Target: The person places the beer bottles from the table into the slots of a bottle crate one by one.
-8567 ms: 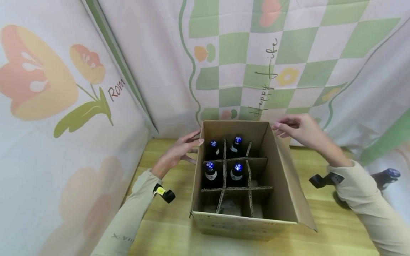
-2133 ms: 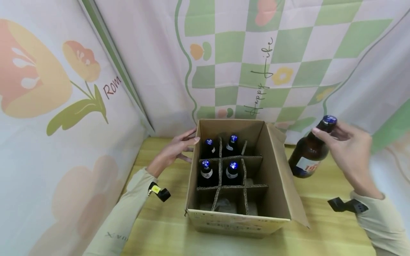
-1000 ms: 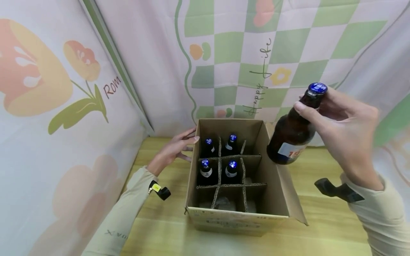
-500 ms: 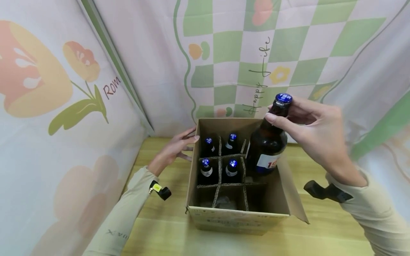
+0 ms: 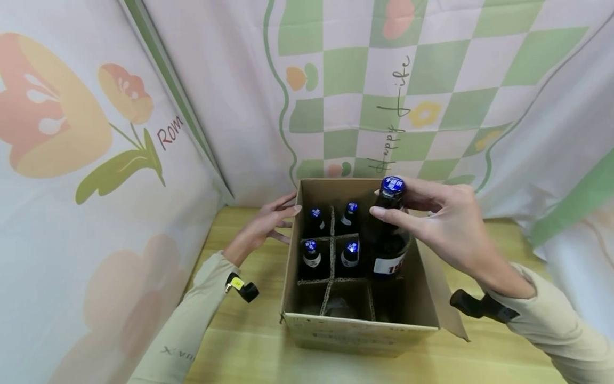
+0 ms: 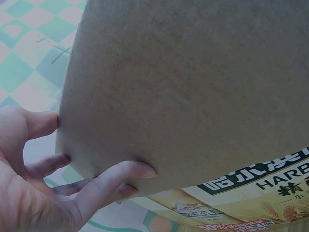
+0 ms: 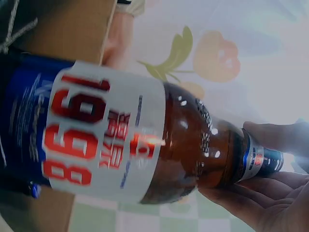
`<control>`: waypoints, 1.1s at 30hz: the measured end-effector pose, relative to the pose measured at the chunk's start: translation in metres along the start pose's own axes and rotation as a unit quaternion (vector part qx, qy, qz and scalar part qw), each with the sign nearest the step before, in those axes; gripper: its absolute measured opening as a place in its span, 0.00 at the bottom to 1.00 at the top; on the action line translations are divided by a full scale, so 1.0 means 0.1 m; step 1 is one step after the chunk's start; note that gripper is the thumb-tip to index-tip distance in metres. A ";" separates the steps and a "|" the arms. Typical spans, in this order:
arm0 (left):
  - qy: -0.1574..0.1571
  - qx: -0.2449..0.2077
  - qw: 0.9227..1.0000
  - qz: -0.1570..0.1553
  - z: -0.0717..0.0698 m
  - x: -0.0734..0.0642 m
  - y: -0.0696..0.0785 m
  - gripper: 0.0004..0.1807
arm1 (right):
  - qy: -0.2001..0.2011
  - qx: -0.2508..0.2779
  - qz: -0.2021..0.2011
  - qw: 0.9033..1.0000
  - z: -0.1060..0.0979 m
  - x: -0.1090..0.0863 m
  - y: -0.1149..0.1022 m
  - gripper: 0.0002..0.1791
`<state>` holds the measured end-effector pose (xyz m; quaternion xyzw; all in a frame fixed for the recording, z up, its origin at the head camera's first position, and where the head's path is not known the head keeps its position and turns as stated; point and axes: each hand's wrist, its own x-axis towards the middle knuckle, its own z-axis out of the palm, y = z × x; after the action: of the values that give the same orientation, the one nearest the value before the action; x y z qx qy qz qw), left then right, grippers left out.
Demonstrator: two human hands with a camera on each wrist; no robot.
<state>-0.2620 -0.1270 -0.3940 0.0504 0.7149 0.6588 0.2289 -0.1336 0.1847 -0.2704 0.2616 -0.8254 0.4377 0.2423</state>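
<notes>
My right hand (image 5: 441,224) grips a brown beer bottle (image 5: 390,245) by the neck, just below its blue cap. The bottle hangs slightly tilted inside the right part of a cardboard box (image 5: 355,338), its base hidden within. In the right wrist view the white label (image 7: 87,130) reads 1986, and thumb and fingers close round the neck. Several blue-capped bottles (image 5: 352,255) stand upright in the left and middle compartments. My left hand (image 5: 266,221) touches the box's left side with spread fingers; in the left wrist view its thumb presses the plain cardboard flap (image 6: 169,87).
Cardboard dividers (image 5: 331,296) split the box into compartments; a crumpled clear scrap (image 5: 338,305) lies in the front middle one. The right flap (image 5: 446,309) leans outward over the wooden table (image 5: 240,341). A checked curtain (image 5: 345,69) hangs close behind.
My right hand brought the bottle from right of the box, leftward over the rim, then lowered it into the right side. My left hand stays at the box's left side.
</notes>
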 end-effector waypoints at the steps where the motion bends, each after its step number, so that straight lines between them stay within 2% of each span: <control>1: 0.000 0.001 1.000 0.001 0.00 0.00 0.00 0.38 | -0.010 0.003 0.003 1.000 0.02 -0.01 0.00 0.26; 4: 0.001 0.003 1.000 0.003 0.00 0.01 0.00 0.38 | -0.040 0.001 0.006 0.999 0.08 -0.04 -0.02 0.22; 9: 0.002 0.004 1.000 0.003 -0.01 0.01 0.01 0.39 | -0.075 0.004 -0.019 0.997 0.20 -0.06 -0.01 0.17; 14: -0.003 0.003 1.000 0.005 -0.01 0.01 0.00 0.39 | -0.105 0.003 -0.013 0.994 0.32 -0.09 0.01 0.20; 17: -0.007 0.003 1.000 0.004 -0.01 0.01 0.00 0.39 | -0.123 -0.010 0.006 0.992 0.37 -0.12 0.01 0.24; 22: -0.006 0.004 1.000 0.004 -0.02 0.00 0.02 0.39 | -0.168 -0.010 0.030 0.985 0.44 -0.12 0.02 0.25; 29: -0.012 0.006 1.000 0.010 -0.02 0.01 0.03 0.39 | -0.222 -0.007 -0.013 0.975 0.58 -0.06 0.06 0.20; 33: -0.012 0.004 1.000 0.005 -0.01 0.00 0.01 0.39 | -0.279 -0.010 -0.022 0.960 0.61 -0.03 0.08 0.17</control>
<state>-0.2630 -0.1279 -0.3932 0.0631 0.7140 0.6568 0.2342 -0.1465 0.1370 -0.3079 0.3888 -0.8586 0.3338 0.0140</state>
